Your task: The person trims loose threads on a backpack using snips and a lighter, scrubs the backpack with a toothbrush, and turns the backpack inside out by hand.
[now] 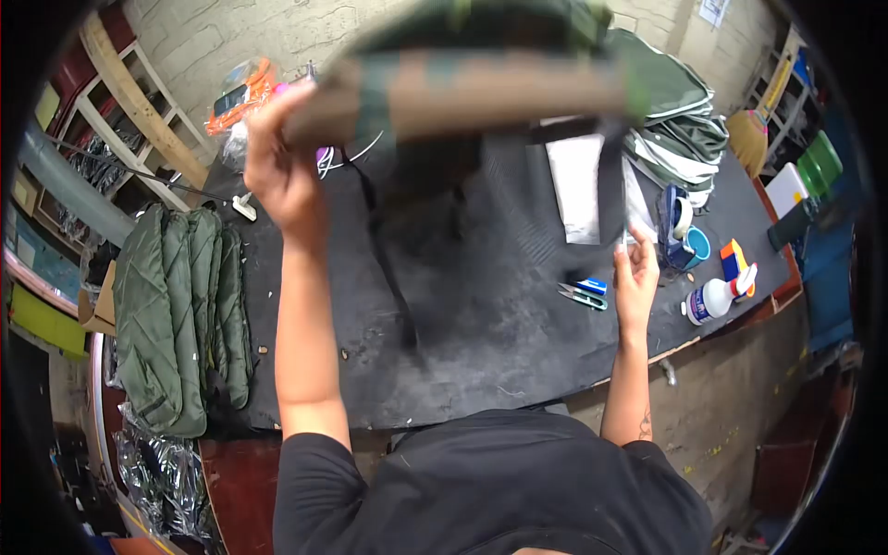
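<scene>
My left hand (282,171) is raised above the table and closed on one end of a camouflage fabric piece (499,92) in brown and green. It is blurred by motion, and I cannot tell its exact kind. Dark straps (393,268) hang from it over the black tabletop (462,351). Lower down, my right hand (636,277) has its fingertips pinched together beside another dark strap (612,185) and a pale strip (638,199). What those fingers hold is not clear. Thread snips (583,296) and a small blue item (592,285) lie left of that hand.
Green quilted pieces (176,319) drape over the table's left edge. At the right stand a tape dispenser (678,222), a teal roll (696,245), a white bottle (712,301) and an orange-blue box (733,262). Green fabric (680,120) is heaped behind, with an orange packet (242,97) far left.
</scene>
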Tool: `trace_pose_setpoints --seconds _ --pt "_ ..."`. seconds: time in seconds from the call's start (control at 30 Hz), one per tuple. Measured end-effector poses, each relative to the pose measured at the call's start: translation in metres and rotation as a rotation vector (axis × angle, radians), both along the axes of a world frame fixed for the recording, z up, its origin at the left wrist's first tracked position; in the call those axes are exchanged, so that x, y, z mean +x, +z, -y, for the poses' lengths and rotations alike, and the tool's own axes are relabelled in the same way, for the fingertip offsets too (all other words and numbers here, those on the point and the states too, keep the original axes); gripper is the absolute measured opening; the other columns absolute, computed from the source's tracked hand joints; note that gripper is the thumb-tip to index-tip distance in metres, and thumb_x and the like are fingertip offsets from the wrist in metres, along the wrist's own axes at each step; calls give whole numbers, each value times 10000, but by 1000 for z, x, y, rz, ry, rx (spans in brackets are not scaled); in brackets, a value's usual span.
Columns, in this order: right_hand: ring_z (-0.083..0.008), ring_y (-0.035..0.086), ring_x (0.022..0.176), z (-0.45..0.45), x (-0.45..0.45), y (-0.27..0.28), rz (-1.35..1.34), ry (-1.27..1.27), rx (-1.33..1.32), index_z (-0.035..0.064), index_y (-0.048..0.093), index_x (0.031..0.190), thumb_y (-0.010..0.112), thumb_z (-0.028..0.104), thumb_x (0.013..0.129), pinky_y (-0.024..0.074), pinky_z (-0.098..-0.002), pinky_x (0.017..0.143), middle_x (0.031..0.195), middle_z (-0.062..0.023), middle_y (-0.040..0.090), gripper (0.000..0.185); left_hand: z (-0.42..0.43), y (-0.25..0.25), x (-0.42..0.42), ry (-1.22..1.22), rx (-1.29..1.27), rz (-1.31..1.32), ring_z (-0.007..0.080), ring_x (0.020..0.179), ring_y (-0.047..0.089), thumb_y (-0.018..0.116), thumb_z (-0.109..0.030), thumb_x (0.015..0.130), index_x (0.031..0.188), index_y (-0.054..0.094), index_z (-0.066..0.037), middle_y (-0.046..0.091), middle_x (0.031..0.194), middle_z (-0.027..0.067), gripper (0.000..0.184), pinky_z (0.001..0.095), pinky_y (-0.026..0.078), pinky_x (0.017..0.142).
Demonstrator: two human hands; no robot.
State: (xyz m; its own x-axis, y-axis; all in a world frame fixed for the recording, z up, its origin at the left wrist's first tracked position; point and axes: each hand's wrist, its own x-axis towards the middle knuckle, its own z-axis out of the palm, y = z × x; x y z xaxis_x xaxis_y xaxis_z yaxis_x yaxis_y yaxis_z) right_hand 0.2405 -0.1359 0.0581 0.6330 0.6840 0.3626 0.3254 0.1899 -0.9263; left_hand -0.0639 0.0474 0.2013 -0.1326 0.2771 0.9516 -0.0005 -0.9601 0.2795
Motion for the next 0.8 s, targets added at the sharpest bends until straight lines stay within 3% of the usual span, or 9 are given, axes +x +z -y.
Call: trace_pose_setpoints --seconds 0.1,0.23,0.27,0.37,0.43,0.57,0.67,0.8 --pt "-24 402 668 1 10 -12 -61 -53 90 -17 528 1160 557 62 892 328 -173 602 729 33 485 280 0 -75 -42 -56 -271 -444 241 1058 553 396 151 650 961 639 -34 645 1018 100 436 355 367 993" --pt "-33 412 672 4 16 -27 -40 -33 8 -4 531 1147 572 70 881 341 -182 600 744 26 506 279 3 -220 -120 -13 -752 -1039 290 1121 515 462 82 737 1032 633 -50 618 1078 135 366 389 374 992" --pt "-38 436 675 1 12 -30 -14 -12 -71 -5 528 1141 578 72 876 356 -188 602 747 28 512 280 13 -219 -116 -12 -759 -1040 290 1121 515 462 82 737 1032 633 -50 618 1078 135 366 389 374 992" --pt "-48 482 681 -13 -6 -44 32 36 -227 -5 523 1130 589 76 868 385 -202 608 751 30 523 283 60 -185 -64 550 -650 -806 302 1150 496 515 26 782 1050 627 -52 586 1131 138 301 394 368 994" --pt "-70 512 774 -31 -21 -53 45 139 -219 4 534 1091 605 69 848 421 -232 682 804 0 564 262 79 -174 -26 434 -615 -678 303 1176 475 549 -19 801 1077 619 -63 557 1171 137 289 397 361 997" --pt "-138 559 777 -53 -60 -48 71 273 -295 20 535 1072 617 76 838 443 -258 702 870 -53 581 254 104 -203 33 276 -502 -1047 331 1265 371 608 -103 790 1218 548 -108 462 1291 145 432 498 267 1048" --pt "-265 623 760 -63 -76 -52 678 280 -128 42 536 1037 603 101 836 491 -364 658 928 -117 572 221 109 -241 30 279 -460 -1097 345 1291 331 625 -126 784 1269 507 -123 412 1333 154 500 514 237 1060" --pt "-372 575 911 -65 -89 -39 637 407 -343 42 530 1110 630 71 798 486 -368 777 1068 -137 535 328 122 -246 23 260 -478 -1082 355 1311 298 635 -136 780 1311 471 -139 367 1368 165 556 518 215 1073"
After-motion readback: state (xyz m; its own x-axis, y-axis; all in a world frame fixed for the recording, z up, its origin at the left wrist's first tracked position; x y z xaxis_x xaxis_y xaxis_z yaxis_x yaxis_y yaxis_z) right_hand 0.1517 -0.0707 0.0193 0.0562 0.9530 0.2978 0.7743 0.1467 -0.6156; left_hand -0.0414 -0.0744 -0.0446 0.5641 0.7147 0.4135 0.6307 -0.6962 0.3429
